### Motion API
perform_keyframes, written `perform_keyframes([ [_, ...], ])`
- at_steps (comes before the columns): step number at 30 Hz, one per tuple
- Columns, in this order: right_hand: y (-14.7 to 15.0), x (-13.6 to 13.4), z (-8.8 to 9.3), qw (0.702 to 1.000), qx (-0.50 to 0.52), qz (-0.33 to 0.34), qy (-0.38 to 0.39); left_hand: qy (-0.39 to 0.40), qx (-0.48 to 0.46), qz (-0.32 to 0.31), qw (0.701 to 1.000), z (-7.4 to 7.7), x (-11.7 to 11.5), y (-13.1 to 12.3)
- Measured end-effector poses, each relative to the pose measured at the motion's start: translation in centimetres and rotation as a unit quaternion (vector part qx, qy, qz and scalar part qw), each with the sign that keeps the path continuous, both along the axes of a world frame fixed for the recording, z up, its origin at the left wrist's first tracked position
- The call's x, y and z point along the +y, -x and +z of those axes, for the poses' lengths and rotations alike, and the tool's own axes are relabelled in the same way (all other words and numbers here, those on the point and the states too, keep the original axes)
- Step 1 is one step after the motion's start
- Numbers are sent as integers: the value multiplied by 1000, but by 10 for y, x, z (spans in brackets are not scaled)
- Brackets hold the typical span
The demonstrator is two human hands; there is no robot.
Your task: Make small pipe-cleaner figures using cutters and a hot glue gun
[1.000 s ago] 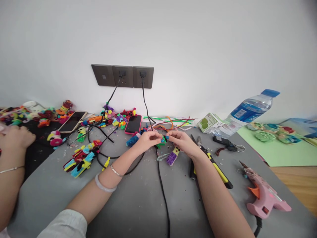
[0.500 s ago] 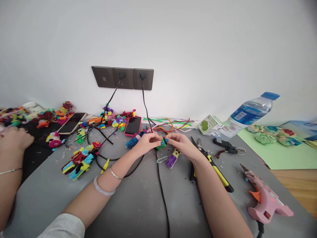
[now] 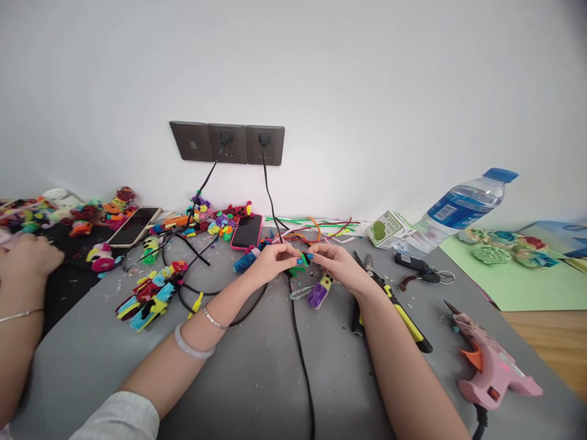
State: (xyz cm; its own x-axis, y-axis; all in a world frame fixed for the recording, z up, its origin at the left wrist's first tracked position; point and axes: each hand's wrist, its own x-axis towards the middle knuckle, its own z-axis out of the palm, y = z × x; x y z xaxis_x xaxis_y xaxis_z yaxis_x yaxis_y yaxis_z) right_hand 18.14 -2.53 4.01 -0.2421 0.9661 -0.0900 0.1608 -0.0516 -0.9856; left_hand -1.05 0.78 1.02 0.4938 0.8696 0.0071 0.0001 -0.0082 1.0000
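Between my two hands is a small green fuzzy piece [image 3: 301, 263], like bent pipe cleaner. My left hand [image 3: 277, 261] pinches it from the left with thumb and fingers. From the right, my right hand [image 3: 337, 264] has its thumb and forefinger pinched at the piece's edge; the fingertips partly hide it. Just below lies a small purple and yellow pipe-cleaner figure [image 3: 318, 294] on the grey table [image 3: 257, 373]. A pale glittery strand [image 3: 300, 293] lies beside that figure. Black-and-yellow pliers [image 3: 403, 321] rest by my right forearm.
A pink glue gun [image 3: 495, 370] lies at right, near car keys [image 3: 428, 273] and a tilted water bottle [image 3: 463, 208]. Black cords [image 3: 297, 342] cross the table. Pipe-cleaner figures [image 3: 149, 296] and a red-edged phone [image 3: 246, 232] lie left. Another person's hand [image 3: 32, 260] is at far left.
My hands stay at nearly the same spot, fingers shifting slightly around the green piece, which shows a little more now. The view has moved very slightly.
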Motion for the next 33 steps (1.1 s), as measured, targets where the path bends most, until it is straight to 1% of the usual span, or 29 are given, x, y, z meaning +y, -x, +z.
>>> perform_keyframes([
  [7, 2, -1, 2, 1000, -1, 13, 6, -3, 3, -7, 1000, -1, 0, 0],
  [13, 1, 0, -1, 1000, 4, -5, -5, 3, 4, -4, 1000, 0, 0, 0],
  [19, 2, 0, 0, 1000, -1, 1, -1, 0, 4, -6, 1000, 0, 0, 0],
  [26, 3, 1, -3, 1000, -6, -1, -20, -2, 14, -2, 1000, 1, -1, 0],
  [33, 3, 1, -2, 1000, -5, -13, -8, -11, 15, -8, 1000, 1, -1, -1],
])
